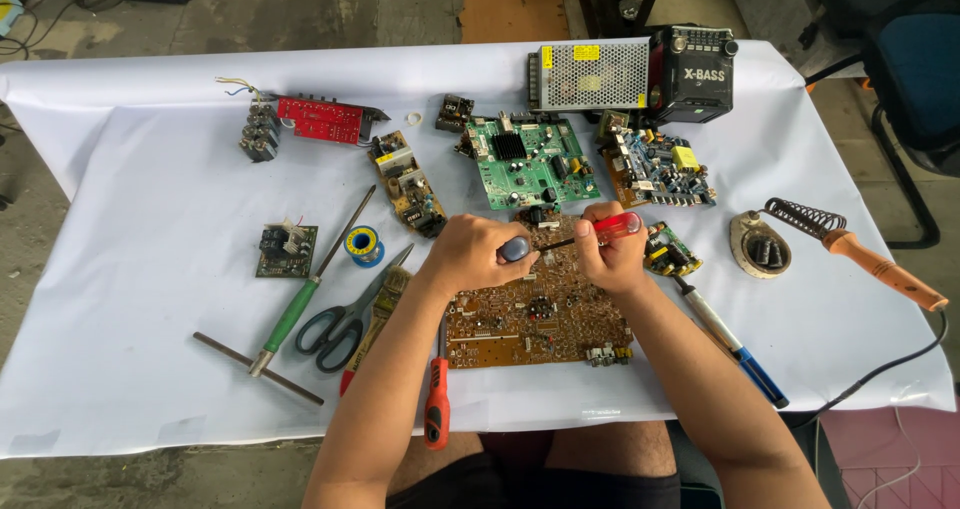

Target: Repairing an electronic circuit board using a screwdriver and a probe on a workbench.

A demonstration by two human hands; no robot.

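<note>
Single head-worn view, looking steeply down and forward from above the near edge of the desk [120, 369]. The whole white-covered desk fits the frame, its far edge near the top and bare floor beyond. Both forearms enter from the bottom; the hands sit near centre, at close working range.
</note>
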